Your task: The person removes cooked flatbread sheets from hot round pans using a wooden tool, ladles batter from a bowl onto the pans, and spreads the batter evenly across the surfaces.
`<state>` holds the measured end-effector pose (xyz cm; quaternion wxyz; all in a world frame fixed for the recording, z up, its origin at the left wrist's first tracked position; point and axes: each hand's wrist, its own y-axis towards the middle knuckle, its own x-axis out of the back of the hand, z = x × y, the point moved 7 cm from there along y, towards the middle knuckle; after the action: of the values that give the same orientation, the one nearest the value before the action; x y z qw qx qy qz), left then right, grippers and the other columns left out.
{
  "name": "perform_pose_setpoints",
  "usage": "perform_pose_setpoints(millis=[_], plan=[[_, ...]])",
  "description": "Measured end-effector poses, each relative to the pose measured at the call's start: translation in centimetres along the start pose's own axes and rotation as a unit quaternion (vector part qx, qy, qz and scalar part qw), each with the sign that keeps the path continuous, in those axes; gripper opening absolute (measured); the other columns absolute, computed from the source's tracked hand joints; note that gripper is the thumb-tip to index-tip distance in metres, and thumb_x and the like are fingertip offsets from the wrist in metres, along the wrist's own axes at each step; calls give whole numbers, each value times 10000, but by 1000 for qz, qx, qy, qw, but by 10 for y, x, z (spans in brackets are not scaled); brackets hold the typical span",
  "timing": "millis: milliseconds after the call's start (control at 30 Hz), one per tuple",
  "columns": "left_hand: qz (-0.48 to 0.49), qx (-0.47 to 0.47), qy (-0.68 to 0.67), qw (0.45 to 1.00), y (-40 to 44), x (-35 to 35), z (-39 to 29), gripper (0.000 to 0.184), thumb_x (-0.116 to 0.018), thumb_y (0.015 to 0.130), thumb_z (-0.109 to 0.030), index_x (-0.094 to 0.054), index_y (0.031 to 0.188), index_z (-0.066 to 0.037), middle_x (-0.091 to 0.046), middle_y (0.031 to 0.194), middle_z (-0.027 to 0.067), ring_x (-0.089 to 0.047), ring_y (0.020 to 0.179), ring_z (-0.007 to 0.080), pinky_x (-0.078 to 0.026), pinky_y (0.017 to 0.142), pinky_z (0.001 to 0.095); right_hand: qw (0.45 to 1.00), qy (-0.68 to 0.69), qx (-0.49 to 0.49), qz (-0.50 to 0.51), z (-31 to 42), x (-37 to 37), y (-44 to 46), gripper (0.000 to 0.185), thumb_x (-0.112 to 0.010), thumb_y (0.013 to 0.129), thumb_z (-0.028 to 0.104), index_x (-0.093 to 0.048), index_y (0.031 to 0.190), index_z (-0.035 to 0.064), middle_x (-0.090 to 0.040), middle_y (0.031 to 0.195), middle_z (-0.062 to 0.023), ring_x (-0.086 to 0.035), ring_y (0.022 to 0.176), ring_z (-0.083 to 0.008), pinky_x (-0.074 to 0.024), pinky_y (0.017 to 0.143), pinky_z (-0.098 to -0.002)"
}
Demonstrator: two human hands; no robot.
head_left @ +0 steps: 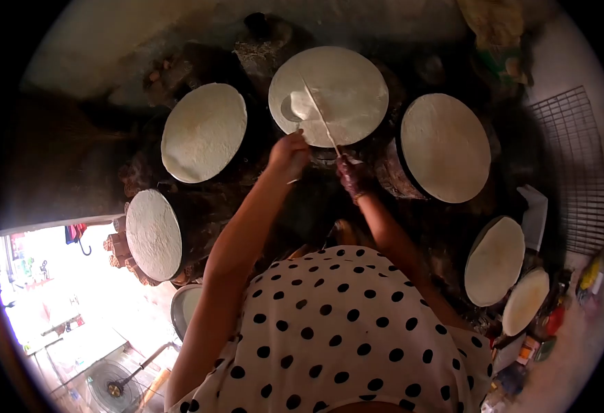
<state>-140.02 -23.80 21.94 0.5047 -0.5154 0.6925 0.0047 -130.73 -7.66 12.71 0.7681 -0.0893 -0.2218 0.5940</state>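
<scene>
In two hands (289,155) (354,177), one stick (322,117), apparently one ladle (292,108)

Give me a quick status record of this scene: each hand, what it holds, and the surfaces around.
Left hand: gripping what looks like a ladle
Right hand: gripping a thin stick
Tool position: both over the central pale disc
Contact with disc: cannot tell
Other pale discs: five, two left, three right
Lower left: round pan, partly hidden by left arm
Far right: wire rack

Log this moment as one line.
left hand: holds ladle-like tool | right hand: holds thin stick | stick: over farthest pale disc
</scene>
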Motion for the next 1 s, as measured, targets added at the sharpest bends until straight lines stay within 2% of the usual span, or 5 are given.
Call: perform_pose_setpoints(millis=[300,433,567,867,1000], plan=[[56,55,-60,995,-104,11,-28,238,-439,981,-198,-503,1178,-83,-337,579,-60,-336,427,54,-287,389,205,916,-321,239,-29,30,3,-2,465,-418,933,474,-489,1335,252,-664,979,-148,-639,782,-356,-491,700,-442],[22,68,-53,996,-155,56,-22,248,-449,975,-190,-499,1191,-79,-347,584,-56,-344,432,56,-288,392,202,948,-223,-24,-226,-32,65,-25,468,-398,939,454,-545,1273,160,-668,1003,-167,-649,867,-343,-502,758,-441],[-60,13,73,995,-235,78,-37,321,-418,984,-175,-455,1289,-79,-326,580,-54,-326,419,50,-282,387,202,907,-293,153,-259,-13,60,-60,535,-384,932,520,-606,1197,112,-677,949,-182,-657,835,-337,-503,715,-448],[-56,22,-82,995,-343,161,-11,346,-373,1002,-168,-440,1339,-131,-273,569,-61,-273,384,40,-241,363,194,928,-150,-77,-332,38,70,-12,527,-461,935,471,-606,1183,29,-686,896,-189,-654,798,-332,-490,702,-384],[-34,90,-402,911,-369,190,11,355,-390,996,-154,-436,1347,-121,-310,552,-57,-265,383,38,-223,358,182,906,-262,296,-153,66,-32,-5,468,-572,860,449,-608,1222,154,-656,979,-222,-636,870,-361,-483,784,-411]])
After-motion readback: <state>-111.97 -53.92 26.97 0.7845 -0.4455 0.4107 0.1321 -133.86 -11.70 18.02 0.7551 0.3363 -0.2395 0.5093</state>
